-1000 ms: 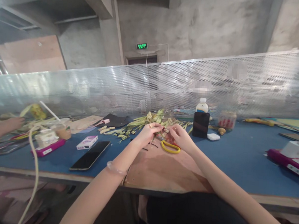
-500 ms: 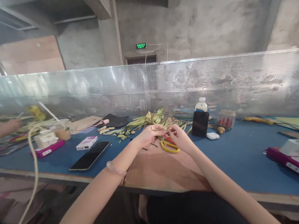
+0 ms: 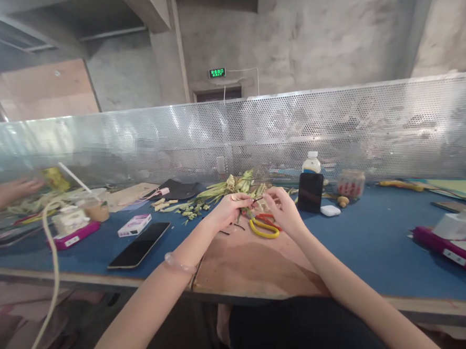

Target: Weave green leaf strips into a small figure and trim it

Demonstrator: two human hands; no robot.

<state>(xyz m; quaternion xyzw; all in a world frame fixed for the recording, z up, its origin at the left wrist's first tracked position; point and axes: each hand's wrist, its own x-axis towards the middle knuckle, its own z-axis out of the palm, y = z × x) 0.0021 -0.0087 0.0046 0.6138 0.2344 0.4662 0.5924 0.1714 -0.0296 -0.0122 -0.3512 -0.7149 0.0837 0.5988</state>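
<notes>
My left hand (image 3: 231, 210), with a bracelet on the wrist, is closed in a pinch on a thin dark strip (image 3: 257, 199). The strip's other end meets the curled fingertips of my right hand (image 3: 281, 208). Some pale green plant material shows under the left fingers, partly hidden. Just below the hands, scissors (image 3: 264, 229) with yellow and red handles lie on a brown board (image 3: 251, 270). Short dark pieces (image 3: 239, 226) rest beside them. Behind the hands is a heap of yellow-green dried leaves or husks (image 3: 240, 184).
To the left are a black phone (image 3: 139, 245), a small white-and-purple box (image 3: 134, 225), a drink cup (image 3: 96, 205) and a co-worker's hand (image 3: 21, 189). A black upright object (image 3: 310, 192), a white case (image 3: 330, 211), a jar (image 3: 351, 184) and a purple-based bottle (image 3: 454, 227) stand right.
My right hand has drawn slightly right, away from the left, and the thin dark strip now shows between them. The co-worker's hand has shifted right and up. The scissors have stayed put.
</notes>
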